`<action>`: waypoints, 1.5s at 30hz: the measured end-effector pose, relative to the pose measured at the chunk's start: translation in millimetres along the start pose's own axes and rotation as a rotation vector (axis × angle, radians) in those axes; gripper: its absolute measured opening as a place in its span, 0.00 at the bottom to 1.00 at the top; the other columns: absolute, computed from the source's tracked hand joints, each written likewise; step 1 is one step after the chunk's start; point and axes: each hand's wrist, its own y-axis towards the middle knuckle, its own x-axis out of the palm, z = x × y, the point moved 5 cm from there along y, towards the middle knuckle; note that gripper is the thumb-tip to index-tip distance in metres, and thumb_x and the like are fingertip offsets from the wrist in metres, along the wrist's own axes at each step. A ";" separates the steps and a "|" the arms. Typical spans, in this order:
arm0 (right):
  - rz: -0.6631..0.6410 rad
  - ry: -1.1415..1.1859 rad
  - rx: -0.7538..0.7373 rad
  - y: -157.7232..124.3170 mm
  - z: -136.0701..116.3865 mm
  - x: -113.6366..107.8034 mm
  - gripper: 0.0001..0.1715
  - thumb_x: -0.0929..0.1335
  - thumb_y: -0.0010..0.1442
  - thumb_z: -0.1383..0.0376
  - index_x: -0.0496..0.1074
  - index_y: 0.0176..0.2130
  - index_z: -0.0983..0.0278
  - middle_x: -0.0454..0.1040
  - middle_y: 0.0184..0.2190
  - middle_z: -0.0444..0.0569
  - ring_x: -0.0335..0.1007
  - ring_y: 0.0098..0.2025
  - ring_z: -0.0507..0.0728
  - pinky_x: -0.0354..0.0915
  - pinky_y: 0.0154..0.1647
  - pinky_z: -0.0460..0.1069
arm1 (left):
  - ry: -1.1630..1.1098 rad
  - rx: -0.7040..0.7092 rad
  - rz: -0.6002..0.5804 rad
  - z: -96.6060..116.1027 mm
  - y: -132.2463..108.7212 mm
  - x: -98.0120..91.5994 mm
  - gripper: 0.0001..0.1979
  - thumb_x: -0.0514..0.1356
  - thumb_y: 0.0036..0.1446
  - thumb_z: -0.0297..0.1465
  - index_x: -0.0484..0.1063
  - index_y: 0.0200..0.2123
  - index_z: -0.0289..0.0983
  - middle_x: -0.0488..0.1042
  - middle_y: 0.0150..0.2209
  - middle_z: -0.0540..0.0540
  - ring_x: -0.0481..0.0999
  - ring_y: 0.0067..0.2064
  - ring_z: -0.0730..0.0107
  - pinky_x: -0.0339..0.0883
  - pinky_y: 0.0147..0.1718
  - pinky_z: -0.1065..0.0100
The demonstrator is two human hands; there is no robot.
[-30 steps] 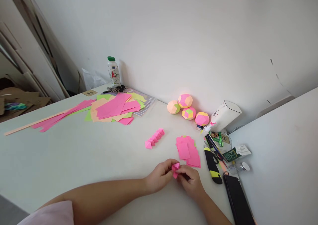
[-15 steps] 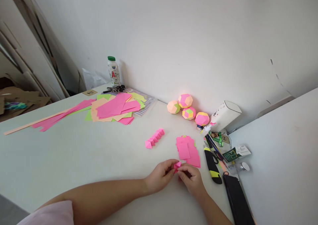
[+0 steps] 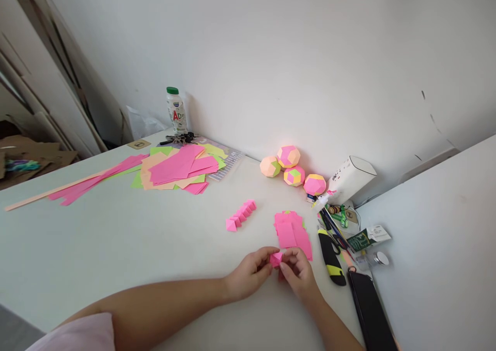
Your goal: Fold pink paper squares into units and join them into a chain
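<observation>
Head view.

- Left hand (image 3: 251,271): grip closed, fingertips pinching the folded pink piece (image 3: 275,259) from its left side.
- Right hand (image 3: 300,276): grip closed on the same piece from the right. The two hands meet around it.
- Folded pink piece: small, held just above the table (image 3: 116,247), near the front edge and just in front of the stack of pink squares (image 3: 292,232).
- Row of folded pink units (image 3: 241,215): lies behind and to the left of the hands, apart from them.
- Bottle (image 3: 175,110): green cap, red letters "AD" legible and the rest too small to read. It stands at the wall beside a bunch of keys (image 3: 179,139).
- Loose coloured sheets (image 3: 178,170): pink, peach and green, overlapping.
- Four paper balls (image 3: 289,157): against the wall.
- White box (image 3: 351,179): print unreadable.
- Yellow-black knife (image 3: 330,258) and black case (image 3: 371,312): close to the right of the right hand, leaving little room on that side.
- Room: bare table stretches wide to the left of the left hand, out to the front edge.
</observation>
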 end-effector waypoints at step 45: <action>0.029 -0.356 -0.274 -1.4 -18.9 -1.4 0.11 0.63 0.61 0.66 0.75 0.36 0.64 0.71 0.24 0.48 0.66 0.22 0.53 0.65 0.25 0.47 | -0.131 -0.086 0.058 0.4 1.9 -2.6 0.20 0.47 0.59 0.46 0.63 0.42 0.35 0.57 0.18 0.58 0.53 0.18 0.78 0.49 0.18 0.73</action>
